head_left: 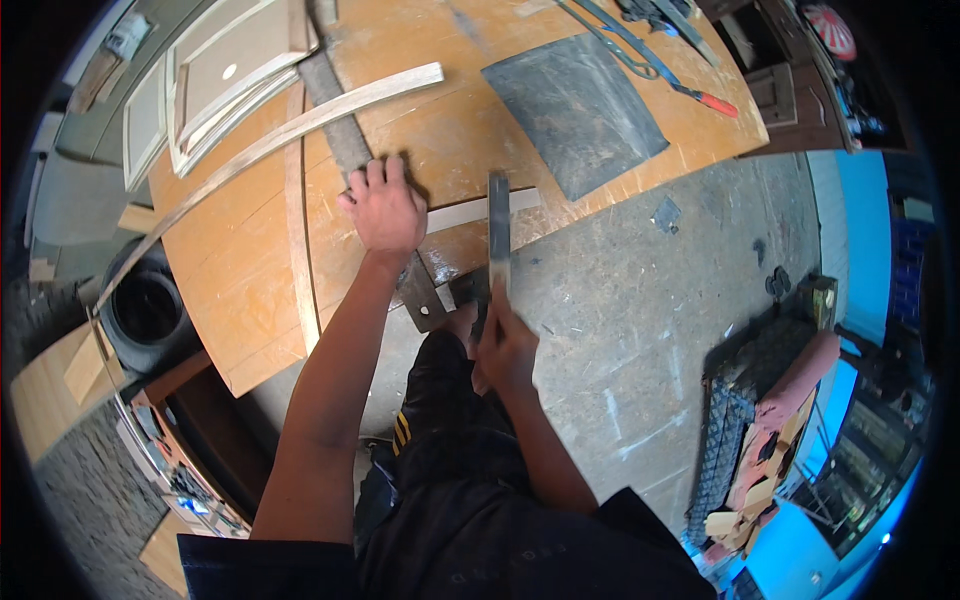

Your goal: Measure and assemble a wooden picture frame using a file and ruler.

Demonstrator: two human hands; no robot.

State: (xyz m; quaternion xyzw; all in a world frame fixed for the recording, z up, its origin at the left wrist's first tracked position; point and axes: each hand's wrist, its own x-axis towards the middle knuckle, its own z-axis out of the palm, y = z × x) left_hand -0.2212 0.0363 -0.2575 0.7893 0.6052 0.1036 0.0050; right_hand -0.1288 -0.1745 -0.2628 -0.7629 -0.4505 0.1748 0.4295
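My left hand (385,215) presses on a long, dark flat bar (330,110) lying across the wooden table (235,280), its fingers bent over it. A short pale wood strip (470,208) runs from beside that hand under a long flat dark tool (499,215). My right hand (503,335) grips this tool by its lower end, near the table's front edge. A long curved light strip (395,80) crosses the bar above my left hand, and another strip (297,250) lies to its left.
Stacked cream panels (240,55), a dark grey sheet (570,105) and a red-handled tool (710,100) are on the table. A black tyre (140,280) stands at left. The concrete floor (640,320) leads to a padded pink-and-patterned object (800,375) at right.
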